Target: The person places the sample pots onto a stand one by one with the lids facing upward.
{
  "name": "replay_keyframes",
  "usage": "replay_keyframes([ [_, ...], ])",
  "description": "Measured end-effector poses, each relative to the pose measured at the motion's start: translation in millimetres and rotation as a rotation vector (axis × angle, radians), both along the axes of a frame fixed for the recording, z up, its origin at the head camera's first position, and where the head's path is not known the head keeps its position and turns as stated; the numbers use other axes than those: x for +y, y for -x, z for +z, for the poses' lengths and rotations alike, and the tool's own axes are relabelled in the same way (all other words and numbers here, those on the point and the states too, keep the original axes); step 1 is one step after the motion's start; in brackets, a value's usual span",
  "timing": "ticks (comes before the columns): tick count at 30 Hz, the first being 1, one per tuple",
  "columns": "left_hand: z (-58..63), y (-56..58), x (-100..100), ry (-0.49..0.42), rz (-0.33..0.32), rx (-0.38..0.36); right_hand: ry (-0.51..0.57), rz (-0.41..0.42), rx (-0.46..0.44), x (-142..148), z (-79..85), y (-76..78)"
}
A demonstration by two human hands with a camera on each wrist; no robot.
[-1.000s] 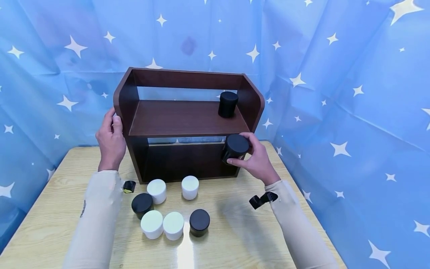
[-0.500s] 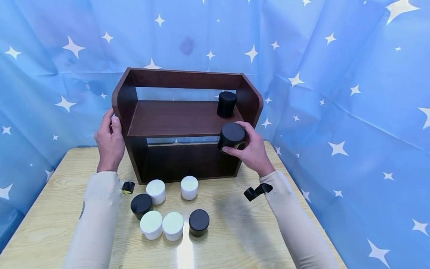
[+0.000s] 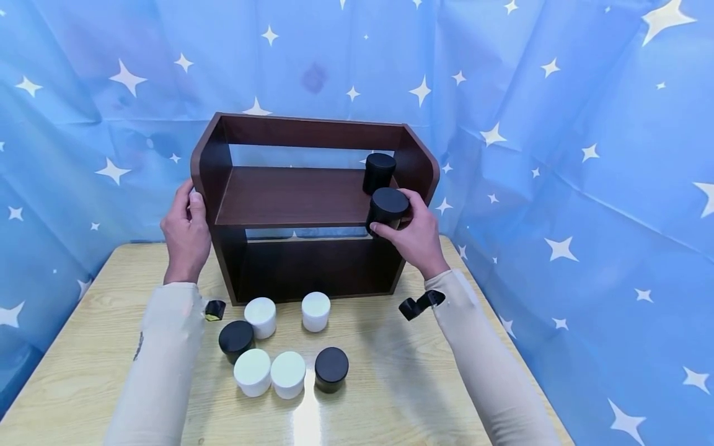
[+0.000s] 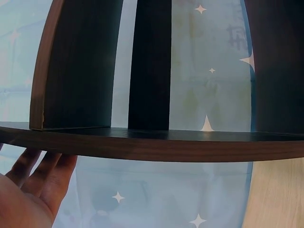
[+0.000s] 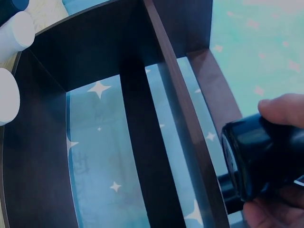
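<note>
My right hand (image 3: 417, 240) grips a black lidded jar (image 3: 389, 203) upright, with the thumb in front and fingers round its far side. The jar overlaps the front edge of the upper board of a dark brown two-tier shelf (image 3: 295, 195). Close behind it, another black jar (image 3: 381, 170) stands on that board at the right end. In the right wrist view the held jar's base (image 5: 233, 164) shows close to the board's edge. My left hand (image 3: 186, 238) rests against the shelf's left side panel (image 4: 156, 149), its fingertips (image 4: 66, 164) touching the outer face.
Before the shelf, several white jars (image 3: 315, 310) and two black jars (image 3: 331, 370) stand on the light wood table (image 3: 390, 384). A blue curtain (image 3: 535, 124) with white stars hangs behind and to the right. Both wrists carry black camera mounts.
My right hand has raised the black jar from in front of the lower compartment to the upper board's front edge. The left hand stays on the side panel.
</note>
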State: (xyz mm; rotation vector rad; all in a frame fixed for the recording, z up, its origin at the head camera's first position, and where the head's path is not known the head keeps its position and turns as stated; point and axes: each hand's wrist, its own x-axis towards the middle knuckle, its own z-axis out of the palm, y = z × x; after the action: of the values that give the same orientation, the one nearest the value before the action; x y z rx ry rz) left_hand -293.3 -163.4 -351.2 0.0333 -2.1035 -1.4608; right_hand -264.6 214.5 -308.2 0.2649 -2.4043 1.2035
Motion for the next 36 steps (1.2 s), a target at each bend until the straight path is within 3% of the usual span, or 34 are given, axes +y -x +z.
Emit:
replay_keyframes([
  [6,-0.1,0.0,0.4,-0.003,-0.003,-0.003,-0.023,-0.051,-0.011,-3.0,5.1,7.8],
  [12,-1.4,-2.0,-0.5,0.001,0.0,-0.002,-0.083,-0.106,-0.013,-10.0,-0.2,18.0],
  [20,1.1,-1.3,-1.0,0.005,0.0,-0.024,-0.068,-0.187,-0.031,-14.1,-2.2,29.7],
  [36,1.3,0.2,-0.5,0.004,-0.003,0.004,-0.107,-0.301,-0.051,-19.4,0.6,46.2],
])
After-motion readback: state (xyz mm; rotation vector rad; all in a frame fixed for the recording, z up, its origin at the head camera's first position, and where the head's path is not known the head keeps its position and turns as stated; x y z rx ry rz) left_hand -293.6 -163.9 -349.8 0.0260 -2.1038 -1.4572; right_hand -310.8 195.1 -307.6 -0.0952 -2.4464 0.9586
